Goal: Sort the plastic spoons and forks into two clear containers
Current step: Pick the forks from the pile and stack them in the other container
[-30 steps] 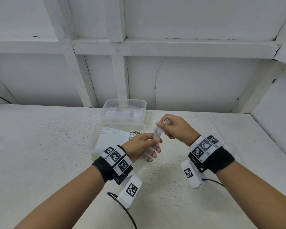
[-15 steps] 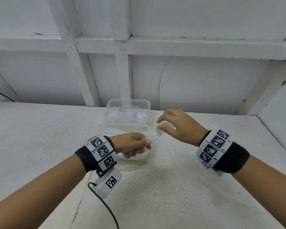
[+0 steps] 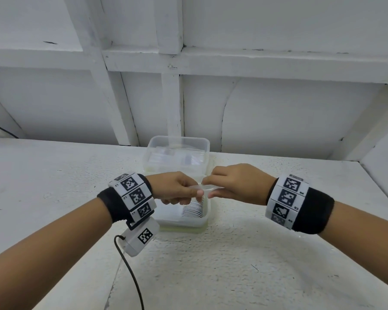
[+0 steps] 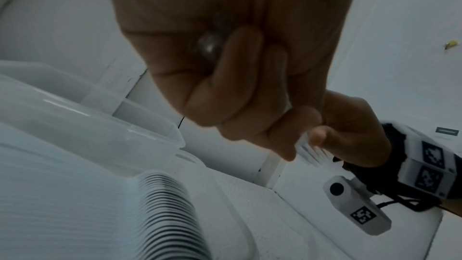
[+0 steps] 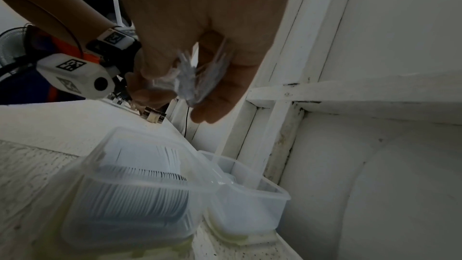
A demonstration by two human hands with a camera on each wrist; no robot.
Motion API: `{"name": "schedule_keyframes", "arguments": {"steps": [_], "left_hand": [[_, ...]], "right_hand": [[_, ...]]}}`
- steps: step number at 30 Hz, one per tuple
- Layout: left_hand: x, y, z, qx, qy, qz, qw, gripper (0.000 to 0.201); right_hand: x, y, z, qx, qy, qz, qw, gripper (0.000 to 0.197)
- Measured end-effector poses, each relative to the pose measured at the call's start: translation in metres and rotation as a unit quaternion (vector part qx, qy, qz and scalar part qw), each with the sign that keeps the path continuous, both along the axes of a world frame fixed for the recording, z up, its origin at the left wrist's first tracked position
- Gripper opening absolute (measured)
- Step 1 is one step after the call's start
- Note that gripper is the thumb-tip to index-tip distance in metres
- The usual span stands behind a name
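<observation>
Forks (image 3: pixel 205 187): you pinch them between both hands.
Change: left hand (image 3: pixel 175 189) and right hand (image 3: pixel 240 184) moved over near container (image 3: pixel 184 220).
Meaning: drop imminent.

Two clear containers (image 3: pixel 203 218) on the desk (image 3: pixel 54 180): one near, one (image 3: pixel 207 145) at twelve o'clock behind it. One long nested row of spoons (image 3: pixel 194 209) in the near one, too many to count. Two hands (image 3: pixel 174 189) up, sharing one clear utensil (image 3: pixel 203 187). Two marker wristbands (image 3: pixel 133 195).
</observation>
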State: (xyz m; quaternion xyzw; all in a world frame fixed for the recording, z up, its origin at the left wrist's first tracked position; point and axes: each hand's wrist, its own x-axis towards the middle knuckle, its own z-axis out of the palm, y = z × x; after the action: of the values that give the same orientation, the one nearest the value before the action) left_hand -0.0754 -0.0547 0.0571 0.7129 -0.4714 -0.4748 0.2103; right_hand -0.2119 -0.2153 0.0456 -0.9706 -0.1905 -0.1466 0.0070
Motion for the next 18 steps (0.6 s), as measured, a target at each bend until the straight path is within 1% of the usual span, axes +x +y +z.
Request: {"name": "schedule_keyframes", "arguments": {"steps": [2, 3, 4, 5, 6, 7, 8, 14, 18], "left_hand": [[0.002, 0.001, -0.002, -0.003, 0.0, 0.003, 1.0, 0.02], [0.003, 0.001, -0.003, -0.006, -0.003, 0.005, 1.0, 0.018], [0.004, 0.002, -0.004, -0.01, -0.004, 0.009, 1.0, 0.017], [0.005, 0.002, -0.005, -0.014, -0.004, 0.014, 1.0, 0.017], [0.007, 0.003, -0.005, -0.017, -0.005, 0.018, 1.0, 0.016], [0.007, 0.004, -0.006, -0.019, -0.008, 0.02, 1.0, 0.016], [0.008, 0.004, -0.006, -0.019, -0.009, 0.02, 1.0, 0.016], [0.005, 0.004, -0.007, -0.024, -0.008, 0.032, 0.999, 0.025], [0.001, 0.006, -0.008, -0.024, 0.021, 0.041, 0.999, 0.029]], "right_hand": [[0.001, 0.0, 0.005, 0.062, 0.024, -0.063, 0.996, 0.053], [0.001, 0.0, 0.008, 0.116, 0.059, -0.112, 0.985, 0.049], [0.001, -0.001, 0.01, 0.187, 0.112, -0.157, 0.963, 0.042], [0.001, -0.001, 0.013, 0.273, 0.174, -0.191, 0.927, 0.033], [0.001, -0.001, 0.014, 0.362, 0.221, -0.21, 0.881, 0.025], [0.001, 0.0, 0.015, 0.42, 0.245, -0.217, 0.846, 0.019], [0.001, 0.0, 0.015, 0.445, 0.248, -0.216, 0.833, 0.016], [0.001, -0.001, 0.013, 0.476, 0.247, -0.213, 0.817, 0.016], [-0.002, -0.001, 0.019, 0.467, 0.279, -0.201, 0.815, 0.015]]}}
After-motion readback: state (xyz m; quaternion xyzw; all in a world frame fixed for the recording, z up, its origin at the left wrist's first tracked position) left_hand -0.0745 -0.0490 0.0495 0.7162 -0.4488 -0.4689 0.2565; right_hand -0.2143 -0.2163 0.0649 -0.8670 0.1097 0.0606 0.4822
